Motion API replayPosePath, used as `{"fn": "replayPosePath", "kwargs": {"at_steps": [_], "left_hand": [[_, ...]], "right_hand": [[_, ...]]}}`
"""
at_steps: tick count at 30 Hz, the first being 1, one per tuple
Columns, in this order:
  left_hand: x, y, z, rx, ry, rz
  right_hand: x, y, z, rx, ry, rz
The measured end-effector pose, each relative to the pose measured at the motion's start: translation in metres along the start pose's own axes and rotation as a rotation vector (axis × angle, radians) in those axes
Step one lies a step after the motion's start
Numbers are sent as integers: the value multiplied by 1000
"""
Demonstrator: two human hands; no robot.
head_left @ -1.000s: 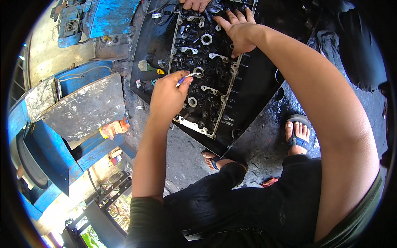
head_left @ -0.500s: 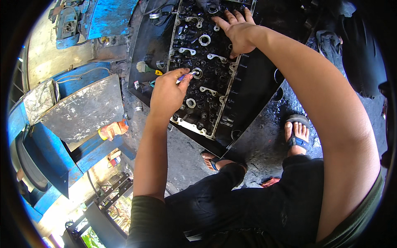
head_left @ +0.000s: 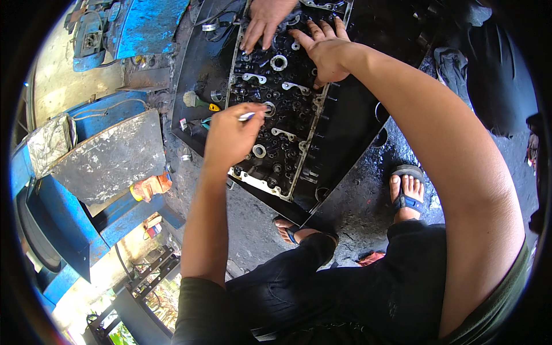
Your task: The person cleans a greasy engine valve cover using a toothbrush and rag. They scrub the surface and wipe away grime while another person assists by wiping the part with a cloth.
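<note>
My left hand (head_left: 233,138) is closed round a slim white-and-blue pen-like stick (head_left: 247,116). Its fingertips are over a pale metal ring (head_left: 268,109) in an oily engine cylinder head (head_left: 270,187); the stick's working end is hidden behind the fingers. My right hand (head_left: 329,57) lies on the far right side of the cylinder head, fingers spread, holding nothing. Another person's hand (head_left: 267,20) reaches in from the top and touches the head's far left part. Pale metal brackets (head_left: 296,88) and another ring (head_left: 259,150) sit along the head.
Under the cylinder head is a dark metal tray (head_left: 345,149). A brush (head_left: 198,100) with a green and yellow handle lies on its left side. Further left are a blue metal frame (head_left: 121,221) and an orange glove (head_left: 151,187). My sandalled foot (head_left: 407,192) is at the right.
The other person's hand has come further in over the cylinder head from the top. My left hand stays at the same ring, with the stick's angle changed. My right hand stays spread.
</note>
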State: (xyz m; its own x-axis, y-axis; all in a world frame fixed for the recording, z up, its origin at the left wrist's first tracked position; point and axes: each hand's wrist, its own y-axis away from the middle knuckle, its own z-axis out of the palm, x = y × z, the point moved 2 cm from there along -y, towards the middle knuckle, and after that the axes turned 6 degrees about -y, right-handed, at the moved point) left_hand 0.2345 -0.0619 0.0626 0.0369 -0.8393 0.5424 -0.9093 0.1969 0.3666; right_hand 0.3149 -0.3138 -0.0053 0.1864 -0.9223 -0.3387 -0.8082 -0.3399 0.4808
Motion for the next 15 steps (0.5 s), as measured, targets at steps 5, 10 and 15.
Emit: {"fn": "replayPosePath", "kwargs": {"at_steps": [5, 10, 15], "left_hand": [[-3, 4, -21, 56, 195, 8], [-5, -9, 14, -116, -20, -57], [-4, 2, -5, 65, 127, 68]], "right_hand": [[0, -1, 2, -9, 16, 8], [0, -1, -1, 6, -6, 4], [1, -4, 4, 23, 14, 9]]}}
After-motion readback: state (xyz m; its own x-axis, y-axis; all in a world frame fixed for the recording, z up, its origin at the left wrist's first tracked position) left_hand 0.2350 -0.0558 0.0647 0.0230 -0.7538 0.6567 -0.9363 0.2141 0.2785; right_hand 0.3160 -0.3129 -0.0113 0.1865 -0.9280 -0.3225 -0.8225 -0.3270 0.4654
